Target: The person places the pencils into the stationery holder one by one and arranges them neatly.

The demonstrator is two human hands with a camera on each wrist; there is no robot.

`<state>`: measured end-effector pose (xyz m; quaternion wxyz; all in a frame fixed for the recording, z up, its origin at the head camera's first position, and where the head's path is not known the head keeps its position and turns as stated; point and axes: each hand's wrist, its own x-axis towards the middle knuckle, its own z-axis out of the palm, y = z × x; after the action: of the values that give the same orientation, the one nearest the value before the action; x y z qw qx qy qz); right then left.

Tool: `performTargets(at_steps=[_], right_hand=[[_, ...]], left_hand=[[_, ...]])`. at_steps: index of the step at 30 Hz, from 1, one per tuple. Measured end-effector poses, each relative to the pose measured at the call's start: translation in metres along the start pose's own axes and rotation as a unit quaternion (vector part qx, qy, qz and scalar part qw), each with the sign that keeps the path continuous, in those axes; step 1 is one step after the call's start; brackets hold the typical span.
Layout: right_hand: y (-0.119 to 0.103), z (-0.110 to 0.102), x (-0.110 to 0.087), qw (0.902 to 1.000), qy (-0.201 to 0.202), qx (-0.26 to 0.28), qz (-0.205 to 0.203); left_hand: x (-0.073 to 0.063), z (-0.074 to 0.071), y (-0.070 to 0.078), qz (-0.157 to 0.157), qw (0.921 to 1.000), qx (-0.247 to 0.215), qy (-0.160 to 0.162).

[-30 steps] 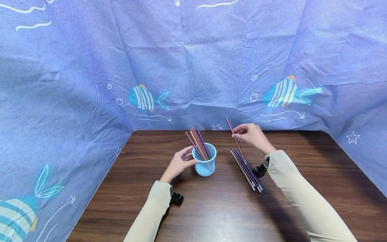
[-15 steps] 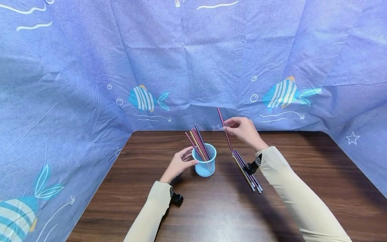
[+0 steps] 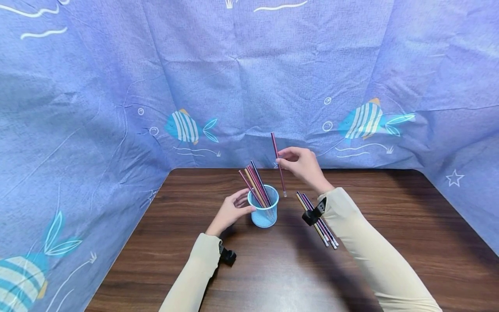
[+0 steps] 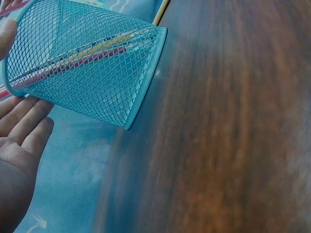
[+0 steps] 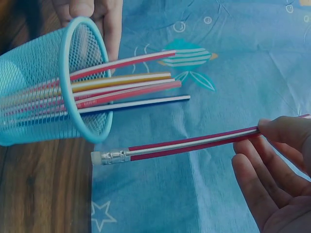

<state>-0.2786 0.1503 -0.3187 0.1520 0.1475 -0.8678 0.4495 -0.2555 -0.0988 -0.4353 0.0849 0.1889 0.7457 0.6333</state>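
Observation:
A light-blue mesh pencil cup (image 3: 264,216) stands upright on the table, with several pencils (image 3: 255,184) leaning in it. My left hand (image 3: 231,210) holds the cup near its rim, thumb on one side and fingers on the other, as the left wrist view (image 4: 22,126) also bears out for the hand. Between thumb and fingertips my right hand (image 3: 302,164) pinches a red pencil (image 3: 279,169) above the table, just right of the cup. Its white eraser end (image 5: 109,157) points down, apart from the cup's rim, in the right wrist view.
A small bunch of pencils (image 3: 321,229), eraser ends toward me, lies on the brown wooden table (image 3: 265,277), partly behind the right wrist's black camera (image 3: 313,213). Behind the table hangs a blue cloth (image 3: 273,86) with fish prints.
My right hand has lifted the red pencil away from the bunch and carried it left, closer to the cup. The pencil stands more upright now. My left hand and the cup stay in place.

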Motion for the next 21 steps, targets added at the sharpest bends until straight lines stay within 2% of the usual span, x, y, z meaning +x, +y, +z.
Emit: performTargets(at_steps=[6, 12, 21], right_hand=[[-0.005, 0.009, 0.001, 0.9996, 0.007, 0.029, -0.002], [-0.008, 0.018, 0.0, 0.9977, -0.006, 0.068, 0.004], [-0.003, 0.036, -0.003, 0.9977, -0.019, 0.063, 0.019]], left_hand=[[0.0, 0.0, 0.0, 0.001, 1.0, 0.002, -0.002], [-0.001, -0.001, 0.001, 0.002, 1.0, 0.007, -0.004], [0.0, -0.001, 0.001, 0.007, 0.9998, 0.017, -0.004]])
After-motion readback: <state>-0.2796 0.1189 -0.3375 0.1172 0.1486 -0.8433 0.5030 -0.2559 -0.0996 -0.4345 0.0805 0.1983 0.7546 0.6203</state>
